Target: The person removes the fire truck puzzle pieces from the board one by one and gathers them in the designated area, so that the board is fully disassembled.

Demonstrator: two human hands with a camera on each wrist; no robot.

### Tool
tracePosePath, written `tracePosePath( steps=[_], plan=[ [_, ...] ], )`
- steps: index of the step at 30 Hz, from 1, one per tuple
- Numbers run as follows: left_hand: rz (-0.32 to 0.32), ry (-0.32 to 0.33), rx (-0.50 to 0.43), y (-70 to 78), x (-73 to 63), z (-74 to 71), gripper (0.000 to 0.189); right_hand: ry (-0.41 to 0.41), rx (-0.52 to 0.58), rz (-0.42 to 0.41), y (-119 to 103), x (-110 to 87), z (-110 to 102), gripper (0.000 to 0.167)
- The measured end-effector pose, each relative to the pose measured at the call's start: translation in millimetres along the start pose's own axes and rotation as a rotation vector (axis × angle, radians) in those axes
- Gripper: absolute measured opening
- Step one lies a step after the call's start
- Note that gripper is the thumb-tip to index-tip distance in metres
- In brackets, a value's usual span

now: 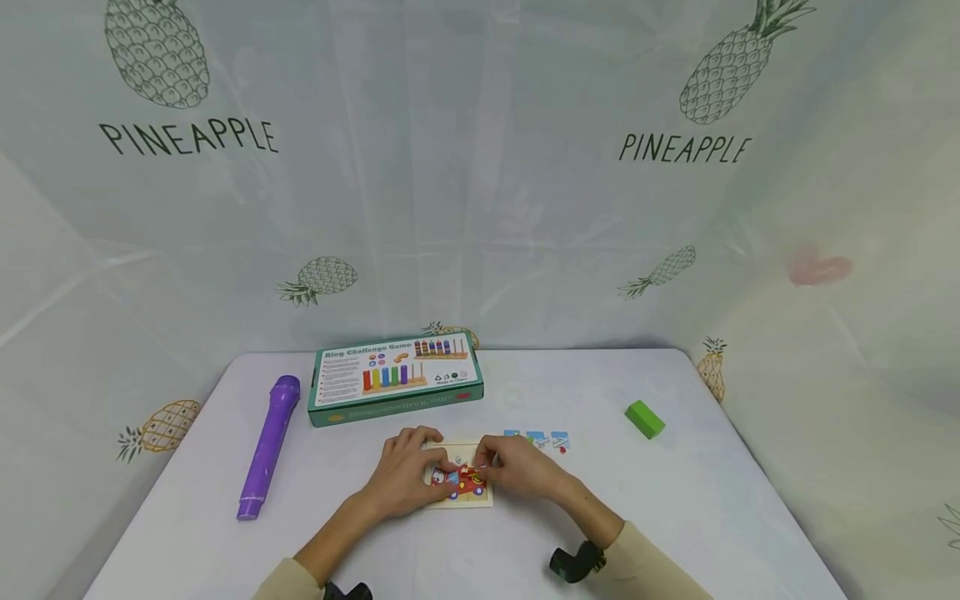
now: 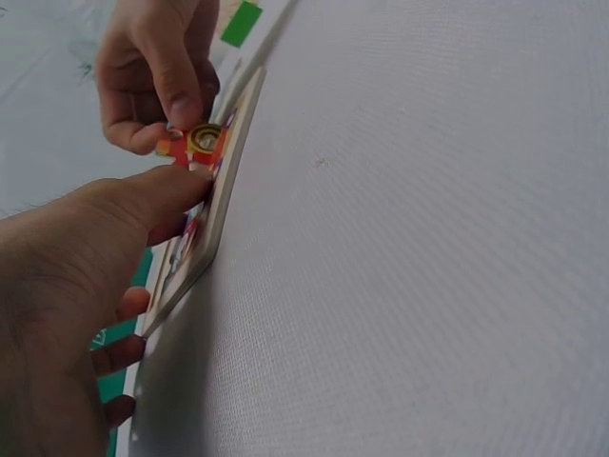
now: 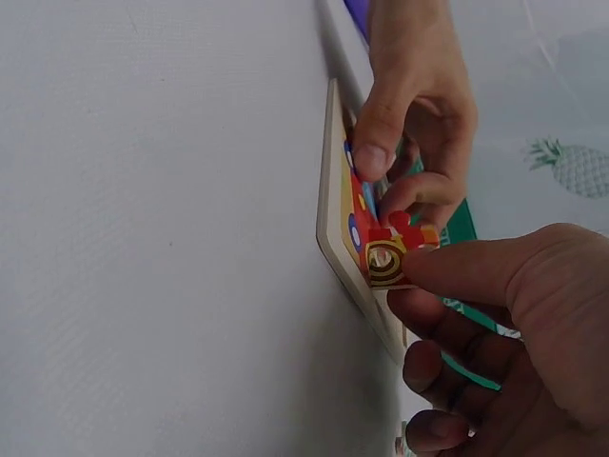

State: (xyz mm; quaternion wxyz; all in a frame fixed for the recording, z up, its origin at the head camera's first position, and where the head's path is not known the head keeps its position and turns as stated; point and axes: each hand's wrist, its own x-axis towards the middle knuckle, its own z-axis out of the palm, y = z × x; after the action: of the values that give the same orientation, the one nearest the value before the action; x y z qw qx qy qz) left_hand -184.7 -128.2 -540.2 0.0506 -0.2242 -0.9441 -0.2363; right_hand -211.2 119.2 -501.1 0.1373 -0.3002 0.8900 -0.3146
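Note:
A small wooden jigsaw board with a red vehicle picture lies on the white table in front of me. My left hand holds it from the left, thumb and index finger on the picture and the other fingers bent along the far left edge. Over the board's right part, my right hand pinches a red and yellow jigsaw piece with a coiled ring printed on it. This piece is tilted up, its lower edge close to the picture; whether it touches is unclear. The right hand's remaining fingers are curled below the pinch.
Several loose blue jigsaw pieces lie behind the right hand. A green Ring Challenge Game box stands at the back, a purple microphone-shaped toy to the left, and a green block to the right.

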Motion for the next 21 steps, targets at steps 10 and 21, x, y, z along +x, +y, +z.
tracePosePath(
  steps=[10,21],
  plan=[
    [-0.019,-0.008,0.006,6.8,1.3,-3.4,0.018,-0.028,0.059,-0.001,8.3,-0.3,-2.8,0.005],
    [-0.013,0.022,0.017,6.2,0.2,-1.2,0.019,-0.023,0.073,-0.014,5.0,0.5,-3.1,0.005]
  ],
)
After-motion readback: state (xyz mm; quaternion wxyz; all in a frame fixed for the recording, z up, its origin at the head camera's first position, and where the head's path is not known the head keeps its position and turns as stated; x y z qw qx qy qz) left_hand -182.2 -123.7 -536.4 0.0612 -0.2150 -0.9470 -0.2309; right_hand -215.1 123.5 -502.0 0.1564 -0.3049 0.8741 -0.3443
